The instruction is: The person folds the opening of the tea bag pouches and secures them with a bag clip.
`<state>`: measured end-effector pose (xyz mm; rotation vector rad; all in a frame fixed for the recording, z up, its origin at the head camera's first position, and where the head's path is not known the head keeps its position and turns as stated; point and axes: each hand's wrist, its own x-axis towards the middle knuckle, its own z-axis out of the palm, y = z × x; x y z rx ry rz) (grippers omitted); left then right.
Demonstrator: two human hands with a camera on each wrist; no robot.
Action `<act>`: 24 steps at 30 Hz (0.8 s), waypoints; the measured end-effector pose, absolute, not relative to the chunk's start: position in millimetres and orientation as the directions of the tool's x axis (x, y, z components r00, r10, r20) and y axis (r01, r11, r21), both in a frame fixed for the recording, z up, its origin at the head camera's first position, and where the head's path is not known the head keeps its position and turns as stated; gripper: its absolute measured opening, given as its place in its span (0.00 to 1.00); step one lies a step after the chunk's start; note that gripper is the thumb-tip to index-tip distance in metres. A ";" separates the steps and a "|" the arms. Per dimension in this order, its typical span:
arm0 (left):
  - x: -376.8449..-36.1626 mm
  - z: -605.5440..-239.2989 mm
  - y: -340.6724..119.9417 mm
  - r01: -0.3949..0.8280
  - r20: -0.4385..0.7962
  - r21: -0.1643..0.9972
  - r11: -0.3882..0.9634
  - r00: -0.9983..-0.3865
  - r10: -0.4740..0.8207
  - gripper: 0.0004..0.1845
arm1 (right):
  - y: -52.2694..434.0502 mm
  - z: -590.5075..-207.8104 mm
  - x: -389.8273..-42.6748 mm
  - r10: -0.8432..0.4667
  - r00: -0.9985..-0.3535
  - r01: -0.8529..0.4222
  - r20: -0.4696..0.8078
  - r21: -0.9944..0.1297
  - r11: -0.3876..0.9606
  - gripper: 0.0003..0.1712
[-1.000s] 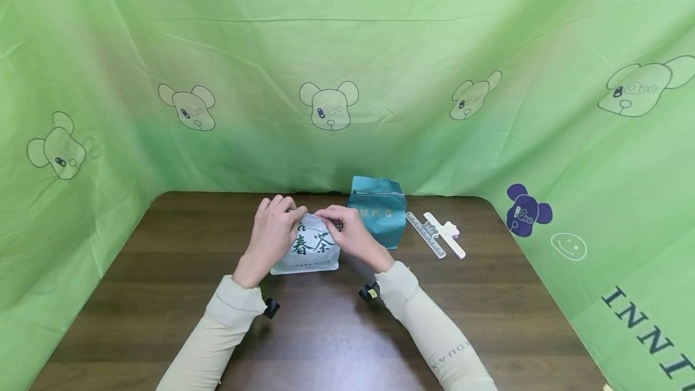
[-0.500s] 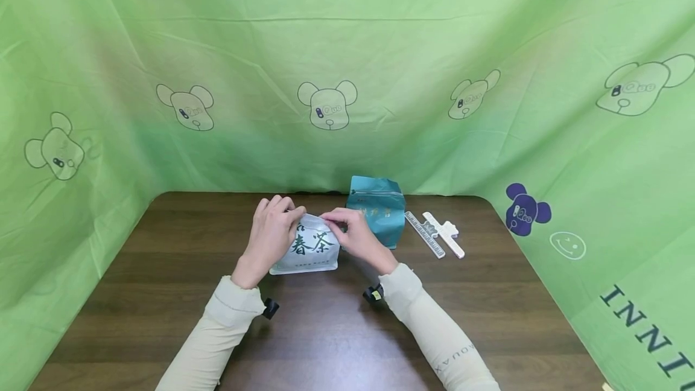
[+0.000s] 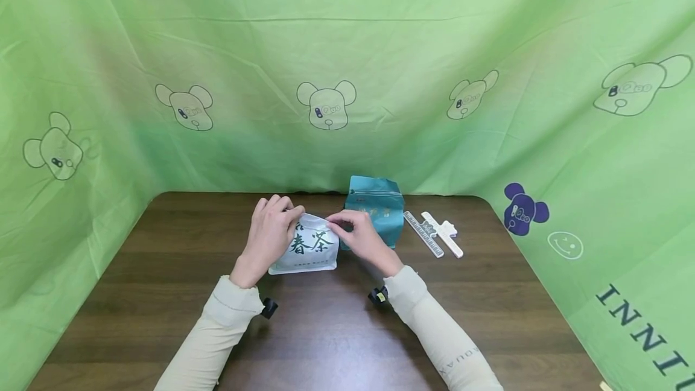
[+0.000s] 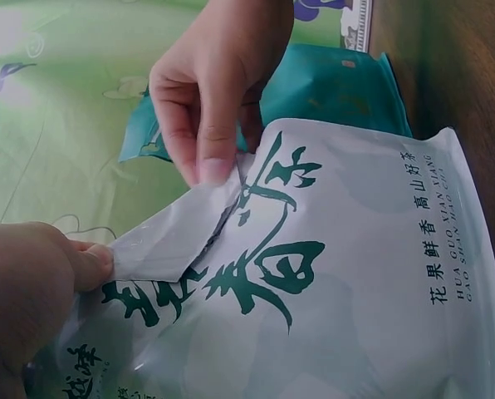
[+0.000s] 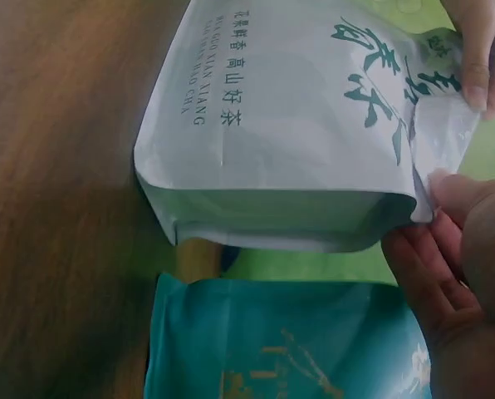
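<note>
Compared with a second ago, the right hand (image 3: 362, 236) pinches the white bag (image 3: 308, 251) farther right, nearer its upper right corner.

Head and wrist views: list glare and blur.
Head view: pale glare on the near tabletop, small print on the white bag too blurred to read; left wrist view: green curtain washed out at upper left; right wrist view: gold print on the teal bag soft.

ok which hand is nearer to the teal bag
Right: the right hand is close beside the teal bag, pinching the white bag near its top right corner. The left hand is farther off, across the white bag.
</note>
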<state>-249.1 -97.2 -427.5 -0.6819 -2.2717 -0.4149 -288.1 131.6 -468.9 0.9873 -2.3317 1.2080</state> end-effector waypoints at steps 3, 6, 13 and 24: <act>-249.5 -427.7 -97.3 0.580 0.724 0.088 0.810 -0.596 0.348 0.06 | 133.8 -468.1 -286.6 -0.447 -0.686 -0.727 0.574 -0.558 0.399 0.08; -249.7 -428.1 -97.2 0.580 0.724 0.088 0.810 -0.596 0.348 0.06 | 134.7 -465.7 -285.0 -0.474 -0.673 -0.739 0.568 -0.545 0.397 0.11; -249.6 -429.7 -97.9 0.583 0.724 0.097 0.806 -0.598 0.345 0.06 | 135.1 -465.5 -285.0 -0.494 -0.676 -0.735 0.547 -0.543 0.406 0.13; -248.6 -428.0 -96.2 0.582 0.728 0.092 0.808 -0.593 0.344 0.06 | 136.9 -469.7 -289.0 -0.499 -0.643 -0.766 0.581 -0.512 0.389 0.14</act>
